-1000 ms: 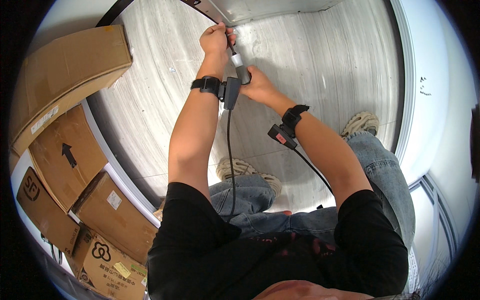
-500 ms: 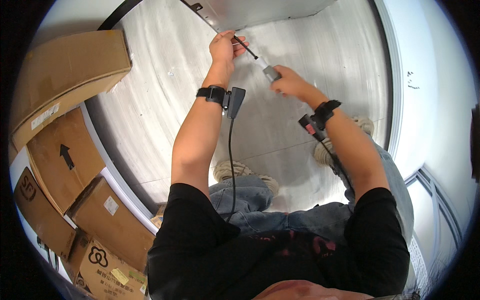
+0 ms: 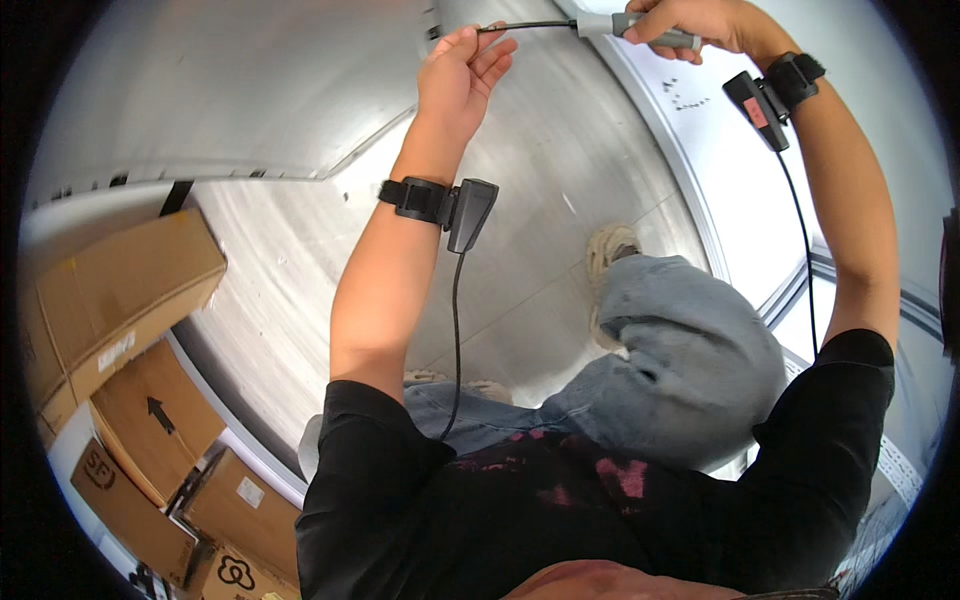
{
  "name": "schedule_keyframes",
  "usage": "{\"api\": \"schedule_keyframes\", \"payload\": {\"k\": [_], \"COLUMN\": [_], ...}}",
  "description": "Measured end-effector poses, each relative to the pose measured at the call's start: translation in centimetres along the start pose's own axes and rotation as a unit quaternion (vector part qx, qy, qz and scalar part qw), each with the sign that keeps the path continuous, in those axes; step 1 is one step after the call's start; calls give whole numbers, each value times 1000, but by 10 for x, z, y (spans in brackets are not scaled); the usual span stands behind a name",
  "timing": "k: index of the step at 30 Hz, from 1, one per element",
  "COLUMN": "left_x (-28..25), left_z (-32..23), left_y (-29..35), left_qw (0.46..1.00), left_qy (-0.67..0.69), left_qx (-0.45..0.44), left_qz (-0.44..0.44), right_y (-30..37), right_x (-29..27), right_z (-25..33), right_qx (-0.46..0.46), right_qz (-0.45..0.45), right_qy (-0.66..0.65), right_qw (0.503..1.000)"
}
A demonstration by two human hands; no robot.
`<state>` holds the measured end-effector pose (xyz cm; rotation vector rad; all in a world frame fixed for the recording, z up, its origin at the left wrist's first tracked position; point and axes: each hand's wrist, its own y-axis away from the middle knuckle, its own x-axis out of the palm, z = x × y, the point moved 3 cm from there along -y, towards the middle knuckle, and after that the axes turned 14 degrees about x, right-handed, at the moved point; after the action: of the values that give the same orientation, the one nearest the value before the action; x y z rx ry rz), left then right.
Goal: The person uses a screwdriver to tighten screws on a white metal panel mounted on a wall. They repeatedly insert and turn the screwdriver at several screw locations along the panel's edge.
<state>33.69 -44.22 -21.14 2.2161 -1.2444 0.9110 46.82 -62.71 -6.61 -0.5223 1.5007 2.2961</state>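
A screwdriver [image 3: 545, 23] with a grey handle and a long thin black shaft lies nearly level between my hands at the top of the view. My right hand [image 3: 690, 25] is closed round its handle. At the shaft's far end, my left hand [image 3: 462, 75] pinches the tip between thumb and forefinger, its other fingers loosely spread. Whether something small sits at the tip, I cannot tell. Just left of my left hand is a large grey metal panel [image 3: 250, 80] with small dark slots along its edge.
Cardboard boxes [image 3: 130, 290] are stacked at the left. Pale wood-look floor [image 3: 530, 200] runs between them and the white wall frame [image 3: 655, 110] on the right. A black cable [image 3: 457, 340] hangs from the device on my left wrist, another from the right one.
My right hand has risen and moved right with the screwdriver, which has swung from slanting to nearly level. My left hand has moved slightly up. The grey panel fills more of the upper left.
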Motion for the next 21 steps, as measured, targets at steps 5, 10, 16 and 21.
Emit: {"api": "schedule_keyframes", "payload": {"k": [5,10,16,21], "left_x": [78,112,127,134], "left_z": [73,173,258,286], "left_y": [-25,-38,-47,-63], "left_qw": [994,971,929,912], "left_qy": [-90,-210,-327,-351], "left_qx": [-31,-81,-138,-137], "left_qz": [51,76,106,160], "right_y": [-14,-64,-97,-104], "right_x": [-54,-46,-15,-11], "right_z": [-124,-268,-360,-386], "right_qx": [-58,-41,-25,-20], "right_qz": [-92,-41,7,23], "right_qy": [-5,-191,-342,-391], "right_qw": [994,980,939,920]}}
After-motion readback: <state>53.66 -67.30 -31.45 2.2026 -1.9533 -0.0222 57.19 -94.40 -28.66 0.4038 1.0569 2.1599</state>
